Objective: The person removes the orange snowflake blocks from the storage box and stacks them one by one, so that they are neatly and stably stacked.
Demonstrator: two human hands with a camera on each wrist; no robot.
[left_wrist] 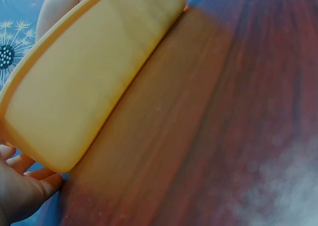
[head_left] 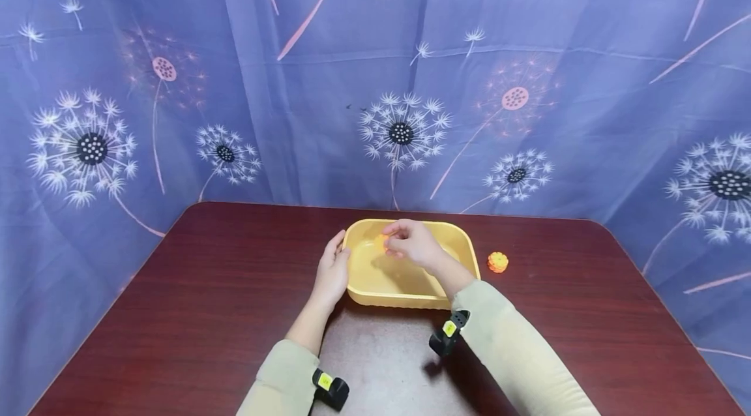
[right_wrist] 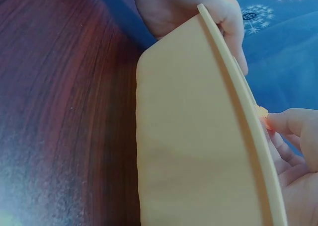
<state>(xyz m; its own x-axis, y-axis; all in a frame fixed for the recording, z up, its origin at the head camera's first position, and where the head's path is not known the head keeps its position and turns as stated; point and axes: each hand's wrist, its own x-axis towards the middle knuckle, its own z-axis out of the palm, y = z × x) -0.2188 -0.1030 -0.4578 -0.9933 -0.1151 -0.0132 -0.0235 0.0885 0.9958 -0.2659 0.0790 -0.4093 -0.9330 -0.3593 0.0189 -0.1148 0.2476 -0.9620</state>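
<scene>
A yellow rectangular plastic basin (head_left: 405, 300) stands on the table towards its far edge. At its left end my left hand (head_left: 332, 276) holds the wall, thumb at the rim and fingers along the outside. My right hand (head_left: 415, 245) reaches over the basin and pinches a small orange piece (right_wrist: 262, 113) between thumb and fingers. In the right wrist view that piece shows just past the rim, mostly covered by the fingertips. Just right of the basin, a ridged orange-and-yellow flower-like piece (head_left: 497, 262) lies on the table.
The dark red wooden table (head_left: 235, 298) has rounded far corners. Behind and beside it hangs a blue curtain (head_left: 328, 109) with dandelion prints. A black wrist camera (head_left: 332, 390) sits on the left sleeve, another camera (head_left: 448, 332) on the right.
</scene>
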